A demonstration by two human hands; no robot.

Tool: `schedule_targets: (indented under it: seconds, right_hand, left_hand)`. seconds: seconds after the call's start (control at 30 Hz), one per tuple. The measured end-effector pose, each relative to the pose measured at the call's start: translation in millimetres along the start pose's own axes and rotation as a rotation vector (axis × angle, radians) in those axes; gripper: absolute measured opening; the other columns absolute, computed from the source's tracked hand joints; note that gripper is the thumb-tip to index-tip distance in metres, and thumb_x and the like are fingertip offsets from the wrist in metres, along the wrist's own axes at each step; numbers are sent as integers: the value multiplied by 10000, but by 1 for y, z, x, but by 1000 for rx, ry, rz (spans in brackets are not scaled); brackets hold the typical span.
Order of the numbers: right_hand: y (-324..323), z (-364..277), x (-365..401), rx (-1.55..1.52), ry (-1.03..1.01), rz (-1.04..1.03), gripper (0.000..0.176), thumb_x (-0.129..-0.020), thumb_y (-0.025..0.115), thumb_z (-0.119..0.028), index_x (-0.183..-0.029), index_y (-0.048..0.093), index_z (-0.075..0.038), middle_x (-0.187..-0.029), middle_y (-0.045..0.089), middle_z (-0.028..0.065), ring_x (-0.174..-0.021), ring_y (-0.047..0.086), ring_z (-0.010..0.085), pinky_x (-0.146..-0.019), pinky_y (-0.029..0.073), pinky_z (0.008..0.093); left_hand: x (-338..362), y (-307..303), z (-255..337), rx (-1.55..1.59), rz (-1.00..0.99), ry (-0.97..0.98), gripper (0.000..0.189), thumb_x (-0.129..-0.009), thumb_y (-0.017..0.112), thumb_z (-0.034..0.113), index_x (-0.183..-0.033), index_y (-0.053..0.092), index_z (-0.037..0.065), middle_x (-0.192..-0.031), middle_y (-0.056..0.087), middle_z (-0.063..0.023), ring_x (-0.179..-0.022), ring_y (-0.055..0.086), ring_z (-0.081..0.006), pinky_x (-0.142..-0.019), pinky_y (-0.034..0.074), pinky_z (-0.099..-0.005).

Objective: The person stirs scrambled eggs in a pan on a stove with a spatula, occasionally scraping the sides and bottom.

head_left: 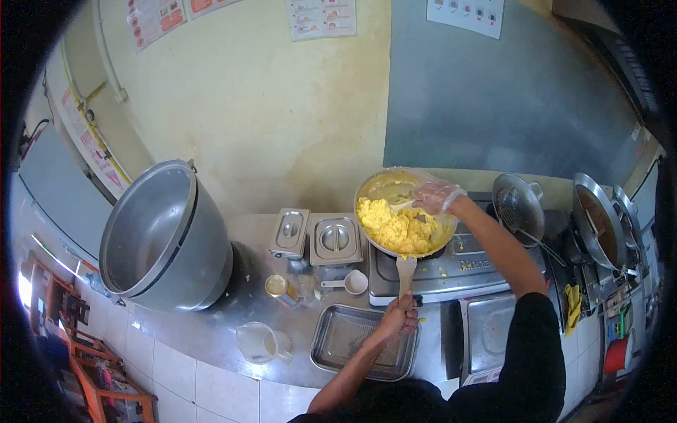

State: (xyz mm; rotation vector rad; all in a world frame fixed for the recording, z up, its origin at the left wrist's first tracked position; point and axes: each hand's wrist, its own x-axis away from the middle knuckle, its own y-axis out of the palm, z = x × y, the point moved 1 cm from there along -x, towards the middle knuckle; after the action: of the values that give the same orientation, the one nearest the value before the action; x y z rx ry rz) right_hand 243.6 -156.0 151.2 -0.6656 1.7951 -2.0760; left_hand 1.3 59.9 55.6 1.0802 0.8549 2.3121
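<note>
My left hand (398,319) is wrapped around the light, wood-coloured handle (406,273) of a frying pan (368,185). The pan is tipped towards me over the gas stove (465,264), and yellow scrambled egg (395,225) fills much of its near side. Inside the far right part of the pan, my right hand (434,197), in a clear plastic glove, is closed. A pale utensil (403,206) sticks out from its fingers into the egg; its exact kind is hard to make out. Below the handle lies a shallow metal tray (330,363).
A large, deep metal pot (211,261) stands at left. Two lidded steel containers (337,240), a white measuring cup (356,282), an opened can (277,285) and a clear jug (257,343) are on the counter. Right of the stove sit a wok (518,201) and a yellow cloth (572,309).
</note>
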Motion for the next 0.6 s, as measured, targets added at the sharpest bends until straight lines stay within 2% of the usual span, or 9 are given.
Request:
schedule_targets:
  seconds: [0.13, 0.23, 0.33, 0.4, 0.43, 0.53, 0.6]
  right_hand:
    - [-17, -9, 54, 128, -137, 235, 207, -872, 526, -137, -1057, 600, -80, -980, 642, 168, -964, 629, 324, -825, 497, 431]
    - [-55, -46, 104, 163, 6, 154, 197, -842, 514, -83, -1015, 604, -52, -910, 647, 172, -908, 642, 318, -805, 509, 435]
    - [-53, -51, 133, 76, 101, -27, 164, -833, 512, -68, -960, 610, -35, -851, 646, 184, -852, 652, 331, -764, 522, 447]
    - [-44, -62, 143, 46, -7, -40, 154, -827, 516, -65, -926, 626, -24, -853, 651, 189, -846, 659, 341, -745, 529, 448]
    - [-40, -68, 147, 27, -61, -45, 151, -824, 518, -64, -910, 633, -18, -854, 654, 192, -843, 662, 346, -735, 533, 448]
    - [-26, -99, 116, -26, 55, -23, 166, -826, 521, -73, -902, 657, -17, -890, 664, 203, -841, 668, 347, -734, 537, 438]
    - [-2, -99, 82, -17, 141, 70, 168, -822, 512, -63, -868, 665, -12, -886, 665, 205, -833, 674, 344, -721, 536, 440]
  left_hand:
    - [-2, -2, -3, 47, -25, 5, 349, -976, 462, 474, -916, 444, 131, -638, 324, 63, -499, 287, -54, -406, 226, -223]
    - [1, 1, 0, 54, -18, 15, 353, -973, 469, 476, -920, 449, 128, -636, 317, 64, -496, 280, -53, -407, 220, -218]
    - [0, 3, -1, 57, 6, 13, 348, -974, 471, 471, -924, 454, 127, -635, 313, 66, -493, 272, -49, -409, 211, -213]
    - [2, 5, 0, 57, 5, 3, 345, -975, 470, 468, -927, 456, 127, -635, 311, 68, -492, 268, -46, -412, 206, -211]
    - [2, 6, 0, 61, 5, 9, 344, -976, 470, 467, -927, 457, 127, -636, 311, 69, -492, 267, -44, -412, 204, -210]
    - [2, 7, -2, 61, 6, 17, 343, -977, 469, 465, -927, 457, 126, -640, 311, 70, -491, 264, -39, -414, 201, -209]
    - [0, 6, -3, 61, 7, 17, 345, -977, 469, 466, -926, 455, 125, -642, 310, 70, -490, 262, -36, -415, 202, -208]
